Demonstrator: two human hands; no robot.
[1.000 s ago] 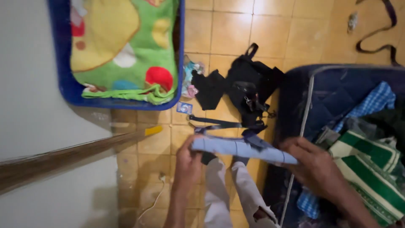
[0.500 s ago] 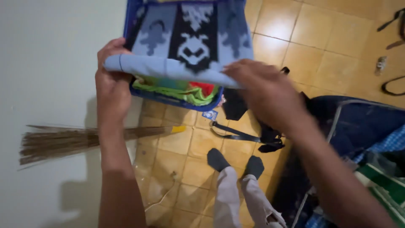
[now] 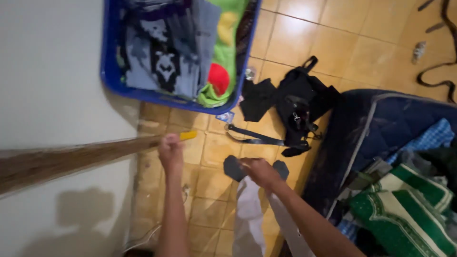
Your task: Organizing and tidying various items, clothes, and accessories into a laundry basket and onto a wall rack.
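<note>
Now, left hand [image 3: 170, 151] out ahead on a straight forearm, fingers curled in, nothing gripped, hovering just above the broom [image 3: 71, 159] that crosses from the left edge to its yellow tip; right hand [image 3: 259, 172] lower and nearer the body, arm bent in from the bottom right, fingers loosely closed and likewise empty, above two dark-socked feet [image 3: 235, 167]; both hands well apart from each other. Beyond them, at top, one blue suitcase [image 3: 110, 71] lying open on the tiled floor [image 3: 304, 33], a folded grey-blue patterned garment [image 3: 164, 52] resting inside it on the left, over a green printed cloth [image 3: 227, 62] with a red spot. Between the hands and the case, one black strap bag [image 3: 297, 107] sprawled on the tiles. Off right, a second, dark navy suitcase [image 3: 376, 123], open, heaped with green-and-white striped fabric [image 3: 404, 204] and blue checked cloth [image 3: 435, 135].
</note>
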